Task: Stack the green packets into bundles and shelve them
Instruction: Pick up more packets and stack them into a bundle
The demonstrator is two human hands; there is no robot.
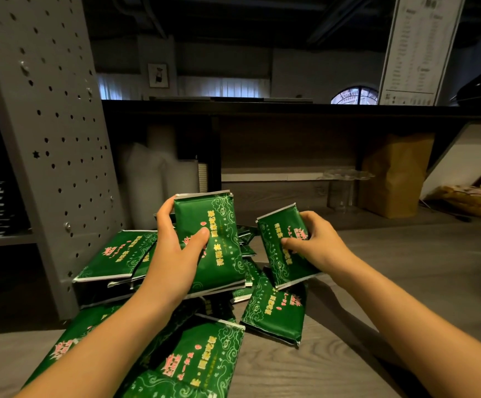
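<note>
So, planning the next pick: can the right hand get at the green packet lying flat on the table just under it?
Probably, by reach: the flat packet lies mostly uncovered right below the right hand. But its fingers already grip a second packet, so that goes first.

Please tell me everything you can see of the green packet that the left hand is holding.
The green packet looks like flat, glossy foil, with silver sealed strips at its top and bottom ends. Gold swirls, gold characters and a pink emblem are printed on its face. It stands nearly upright, above the pile of packets on the wooden table. The left hand grips it, thumb across the face, fingers behind its left edge.
</note>
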